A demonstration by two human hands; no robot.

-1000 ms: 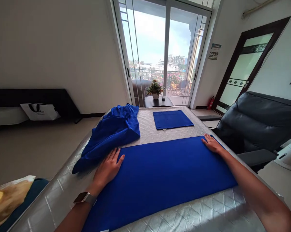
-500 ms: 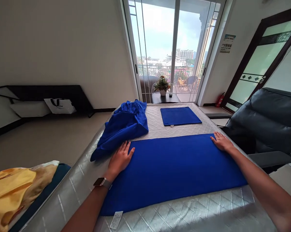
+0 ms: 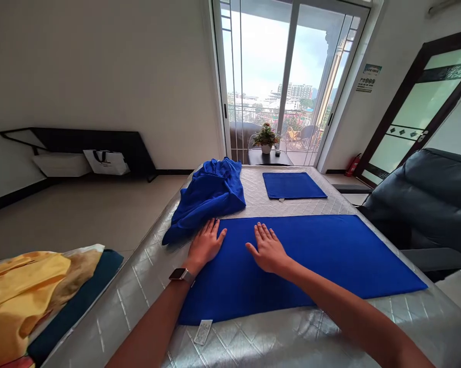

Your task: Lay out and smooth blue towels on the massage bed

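A long royal-blue towel (image 3: 338, 255) lies flat across the silver quilted mattress (image 3: 292, 335). My left hand (image 3: 205, 246) rests palm down on its left end, fingers spread, close to a crumpled blue towel (image 3: 211, 199). My right hand (image 3: 267, 249) presses flat on the middle of the long towel, a short way from the left hand. A white care label (image 3: 203, 332) sticks out from the towel's near edge. Farther along the mattress lies a small folded blue cloth (image 3: 294, 185). A smartwatch (image 3: 181, 275) circles my left wrist.
A yellow-patterned cushion (image 3: 23, 301) sits at the lower left. A dark leather armchair (image 3: 425, 204) stands at the right. Beyond the mattress, a potted plant (image 3: 266, 138) stands on a small dark table (image 3: 269, 158) before glass balcony doors (image 3: 287, 76).
My right hand has slid left from the towel's far right end to its middle. The left hand stays near the left end. The view has turned slightly, shifting the room to the right.
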